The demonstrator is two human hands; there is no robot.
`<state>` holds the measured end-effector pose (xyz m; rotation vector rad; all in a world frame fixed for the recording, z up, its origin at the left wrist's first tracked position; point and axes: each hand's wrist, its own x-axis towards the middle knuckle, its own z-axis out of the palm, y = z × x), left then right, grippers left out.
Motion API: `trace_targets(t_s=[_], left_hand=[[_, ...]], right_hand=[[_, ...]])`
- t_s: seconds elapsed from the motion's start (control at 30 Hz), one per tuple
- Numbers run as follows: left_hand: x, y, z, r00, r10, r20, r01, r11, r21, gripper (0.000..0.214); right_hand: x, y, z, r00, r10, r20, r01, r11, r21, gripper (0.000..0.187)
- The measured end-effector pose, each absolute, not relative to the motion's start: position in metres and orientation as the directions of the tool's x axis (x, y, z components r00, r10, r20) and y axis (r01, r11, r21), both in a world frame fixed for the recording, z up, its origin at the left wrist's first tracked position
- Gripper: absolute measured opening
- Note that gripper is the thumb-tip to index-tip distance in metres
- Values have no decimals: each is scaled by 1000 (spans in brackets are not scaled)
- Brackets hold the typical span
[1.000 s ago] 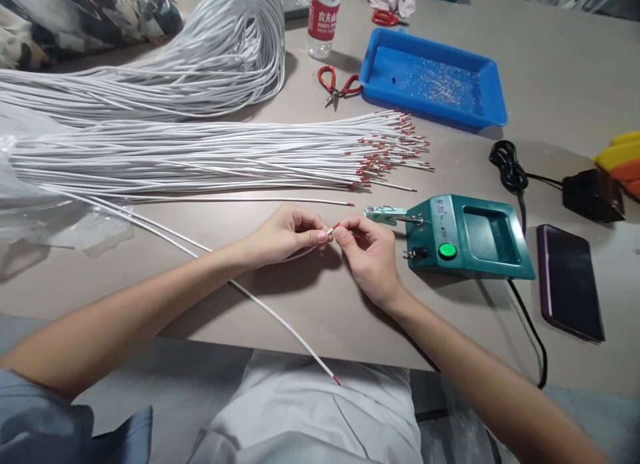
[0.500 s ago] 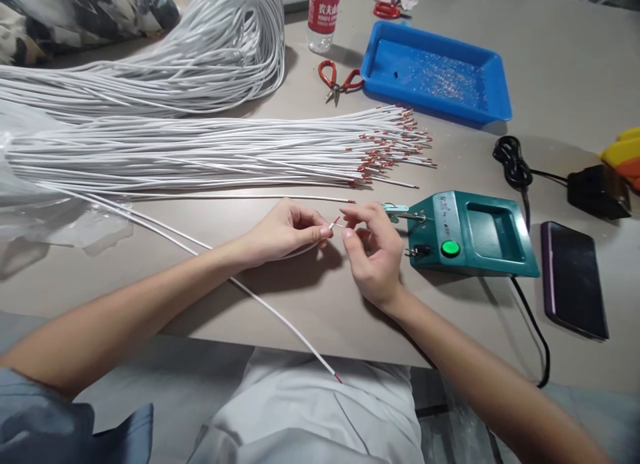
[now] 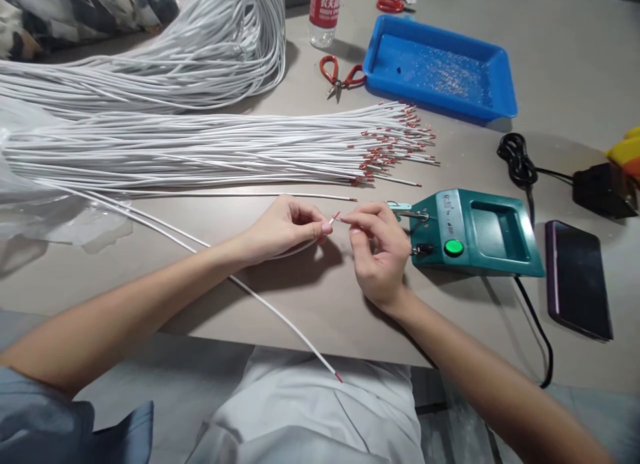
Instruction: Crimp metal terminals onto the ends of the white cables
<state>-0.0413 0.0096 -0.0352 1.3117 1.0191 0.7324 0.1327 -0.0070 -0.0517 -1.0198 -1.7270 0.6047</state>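
Between the thumb and fingers of my left hand (image 3: 293,231) is a white cable (image 3: 300,249), gripped close to its stripped end. A short red inner wire (image 3: 336,217) sticks up from that end. My right hand (image 3: 380,251) is just to the right, fingers curled and index fingertip close to the stripped end; whatever its fingertips pinch is too small to make out. Behind both hands lies a bundle of white cables (image 3: 225,147) with red and copper-coloured tips. Another loose cable (image 3: 280,319) crosses under my left forearm and hangs over the table edge, red tip down.
Right of my right hand stands a green device (image 3: 480,267) with a lit green button. A phone (image 3: 577,277) and a black power adapter (image 3: 603,189) lie farther right. Behind are red-handled cutters (image 3: 337,84), a blue tray (image 3: 430,57), a bottle (image 3: 325,14) and coiled cable (image 3: 240,44).
My right hand has shifted slightly right, and its thumb has drawn back from the cable end. The left hand keeps its hold on the cable.
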Motion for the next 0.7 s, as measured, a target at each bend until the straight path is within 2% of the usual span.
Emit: trace_targets(t_s=[0.43, 0.7], left_hand=[[-40, 9, -35, 411, 899, -151, 104, 118, 987, 30], [-41, 9, -36, 473, 877, -85, 99, 42, 994, 34]], right_hand=[[130, -7, -49, -136, 906, 401, 298, 423, -856, 2], [132, -4, -49, -205, 903, 377, 293, 424, -857, 7]])
